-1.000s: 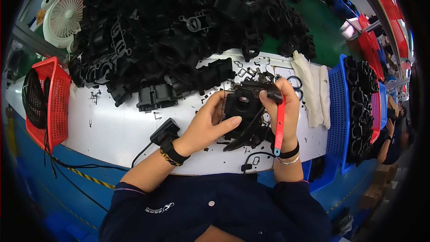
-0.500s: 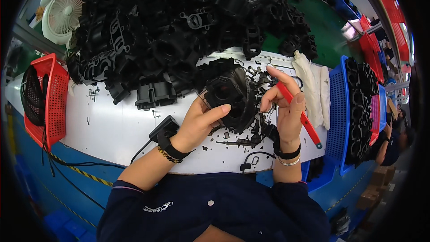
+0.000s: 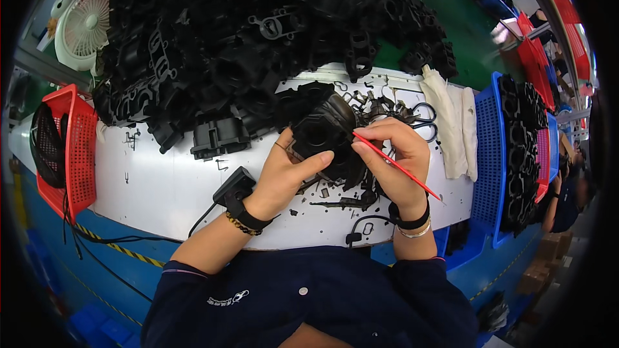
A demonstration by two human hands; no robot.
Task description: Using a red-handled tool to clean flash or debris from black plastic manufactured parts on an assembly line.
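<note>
My left hand (image 3: 287, 171) is closed on a black moulded plastic part (image 3: 316, 135) with a round opening, its thumb lying over the near edge. A slim red hand tool (image 3: 405, 171) is pinched in my right hand (image 3: 401, 161). The tool's front end is at the right side of the part, where fingertips and part hide the tip; I cannot tell if it touches. The tool's rear end points down to the right. Under and around the part lie black plastic scraps (image 3: 342, 204).
A large heap of black moulded parts (image 3: 225, 45) covers the far side of the white table (image 3: 148, 180). Scissors (image 3: 423, 122) and white cloths (image 3: 445, 122) lie to the right. A red basket (image 3: 80, 154) stands left, a blue crate of parts (image 3: 488, 161) right. A corded black device (image 3: 235, 187) sits nearby.
My right hand has moved left and turned, bringing the red tool's front end to the part. Its fingers have closed into a pinch. My left hand keeps its hold on the part.
</note>
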